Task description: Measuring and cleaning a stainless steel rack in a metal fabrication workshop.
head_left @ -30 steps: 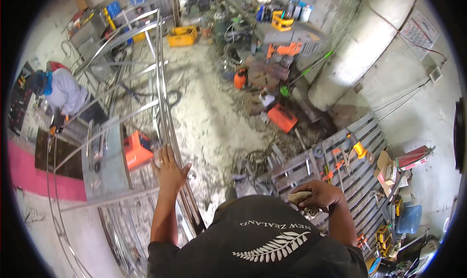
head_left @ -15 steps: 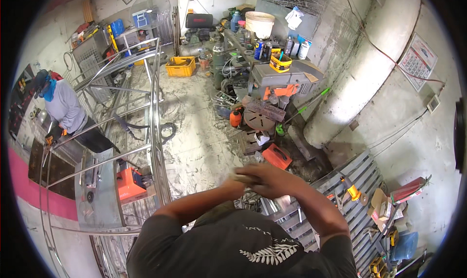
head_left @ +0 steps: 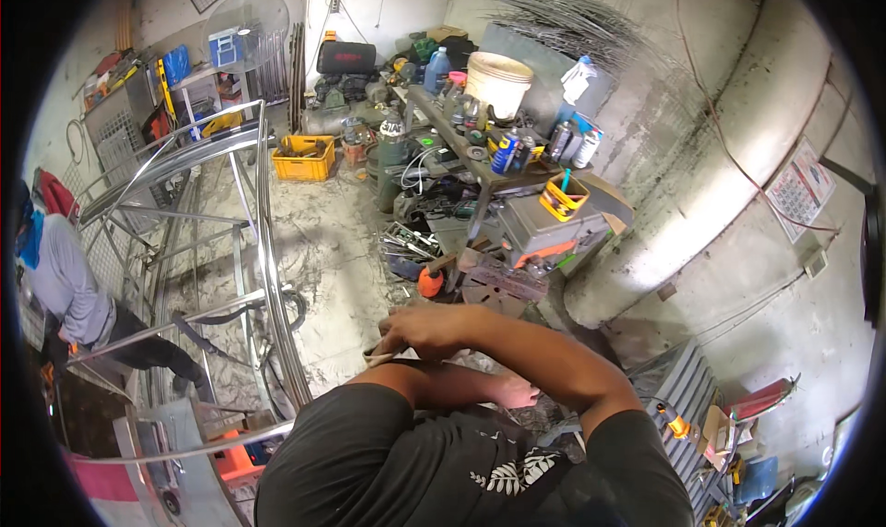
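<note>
My right arm reaches across my body. My right hand (head_left: 420,330) is closed around a thin beige piece that looks like cloth (head_left: 379,357). That piece lies against my left arm near the bent elbow. My left forearm passes beneath the right one, toward the right. At its end my left hand (head_left: 517,391) is drawn in close to my dark shirt, its fingers curled, and I see nothing in it.
On the left stands a welded metal tube frame (head_left: 268,250), with a co-worker in a grey top (head_left: 69,282) behind it. Ahead are a cluttered bench (head_left: 452,139), a yellow crate (head_left: 305,161) and a grey machine (head_left: 544,227). A slatted metal panel (head_left: 678,389) and a yellow grinder (head_left: 676,424) lie right.
My right hand has moved left and down to my left elbow with the beige piece. The left hand has swung right, under the right forearm. The view has turned, and the co-worker appears farther left.
</note>
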### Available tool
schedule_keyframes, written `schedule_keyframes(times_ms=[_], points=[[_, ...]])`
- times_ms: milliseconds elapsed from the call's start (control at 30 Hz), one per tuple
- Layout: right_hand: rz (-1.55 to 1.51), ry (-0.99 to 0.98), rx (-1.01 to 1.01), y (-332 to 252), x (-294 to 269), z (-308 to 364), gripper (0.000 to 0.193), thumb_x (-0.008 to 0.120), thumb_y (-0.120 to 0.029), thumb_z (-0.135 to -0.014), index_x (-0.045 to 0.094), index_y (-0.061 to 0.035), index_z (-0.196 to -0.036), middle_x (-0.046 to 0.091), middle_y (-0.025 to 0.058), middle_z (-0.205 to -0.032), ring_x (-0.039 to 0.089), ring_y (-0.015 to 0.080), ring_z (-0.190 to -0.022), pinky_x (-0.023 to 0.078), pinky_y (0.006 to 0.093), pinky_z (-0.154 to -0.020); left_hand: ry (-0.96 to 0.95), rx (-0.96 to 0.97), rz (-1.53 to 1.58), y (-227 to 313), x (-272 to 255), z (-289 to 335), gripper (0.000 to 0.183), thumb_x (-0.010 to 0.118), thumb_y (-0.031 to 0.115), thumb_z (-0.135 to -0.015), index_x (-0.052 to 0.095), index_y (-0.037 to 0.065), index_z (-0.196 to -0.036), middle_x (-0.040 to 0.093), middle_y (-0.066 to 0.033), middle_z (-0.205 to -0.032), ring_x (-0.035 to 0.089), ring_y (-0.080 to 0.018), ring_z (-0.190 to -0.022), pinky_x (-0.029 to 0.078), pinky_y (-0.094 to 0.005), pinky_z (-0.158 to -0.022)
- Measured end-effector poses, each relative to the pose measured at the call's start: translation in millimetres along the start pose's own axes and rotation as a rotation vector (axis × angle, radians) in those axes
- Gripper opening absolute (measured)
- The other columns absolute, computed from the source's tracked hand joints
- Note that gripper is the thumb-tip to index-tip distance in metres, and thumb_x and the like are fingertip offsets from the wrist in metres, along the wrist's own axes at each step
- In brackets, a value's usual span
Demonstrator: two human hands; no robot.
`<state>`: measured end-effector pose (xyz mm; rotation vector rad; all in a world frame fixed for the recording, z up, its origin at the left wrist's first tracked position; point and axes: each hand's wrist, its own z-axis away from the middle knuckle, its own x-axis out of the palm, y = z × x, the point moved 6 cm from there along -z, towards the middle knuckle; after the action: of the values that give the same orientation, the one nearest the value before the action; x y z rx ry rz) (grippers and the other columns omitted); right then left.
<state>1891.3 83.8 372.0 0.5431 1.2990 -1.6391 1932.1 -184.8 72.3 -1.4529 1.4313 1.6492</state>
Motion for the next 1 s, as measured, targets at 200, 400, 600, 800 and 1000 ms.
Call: schedule_keyframes(times_ms=[200,400,600,800,1000], points=[[0.053,0.135,-0.303,22,-79,-90,0.052,0.066,-0.016,-0.08,0.071,-0.0256,-0.131,0.06,0.0063,-0.109,0.056,0.0287,-0.112,0.043,0.0461,-0.098,0.214,-0.054,0.07,-57,-124,79,0.036,0.054,0.032,-0.1,0.068,0.003,-0.117,0.07,-0.0199,-0.117,0.068,-0.0368,-0.104,0.051,-0.0527,-0.093],[0.24,0.036,-0.259,118,-110,-123,0.045,0.063,-0.018,-0.083,0.075,-0.026,-0.126,0.061,0.0077,-0.112,0.055,0.0283,-0.115,0.045,0.048,-0.095,0.516,-0.327,0.22,-118,-240,112,0.033,0.055,0.03,-0.1,0.069,0.003,-0.114,0.07,-0.0197,-0.116,0.064,-0.0357,-0.113,0.048,-0.0494,-0.099],[0.013,0.047,-0.078,316,-131,-138,0.055,0.066,-0.005,-0.079,0.073,-0.023,-0.131,0.064,0.0125,-0.113,0.058,0.0348,-0.113,0.05,0.0486,-0.092,0.123,-0.272,-0.156,-278,-245,222,0.028,0.059,0.024,-0.095,0.07,0.005,-0.111,0.07,-0.0186,-0.111,0.072,-0.0363,-0.103,0.054,-0.0514,-0.09],[-0.352,0.272,0.246,439,-249,-107,0.062,0.055,0.007,-0.078,0.071,-0.0153,-0.133,0.07,0.02,-0.121,0.069,0.0352,-0.108,0.055,0.0436,-0.093,-0.309,-0.624,-0.07,-439,-290,321,0.021,0.066,0.019,-0.089,0.069,0.008,-0.107,0.071,-0.0163,-0.104,0.071,-0.0373,-0.101,0.057,-0.0476,-0.087],[-0.357,0.616,0.278,548,-343,-72,0.063,0.066,0.0,-0.071,0.065,-0.0058,-0.134,0.073,0.0195,-0.109,0.073,0.0328,-0.096,0.058,0.0401,-0.086,-0.077,-0.81,0.137,-549,-373,376,0.031,0.068,0.023,-0.094,0.07,0.009,-0.122,0.072,-0.0172,-0.118,0.07,-0.0387,-0.107,0.056,-0.0475,-0.092]])
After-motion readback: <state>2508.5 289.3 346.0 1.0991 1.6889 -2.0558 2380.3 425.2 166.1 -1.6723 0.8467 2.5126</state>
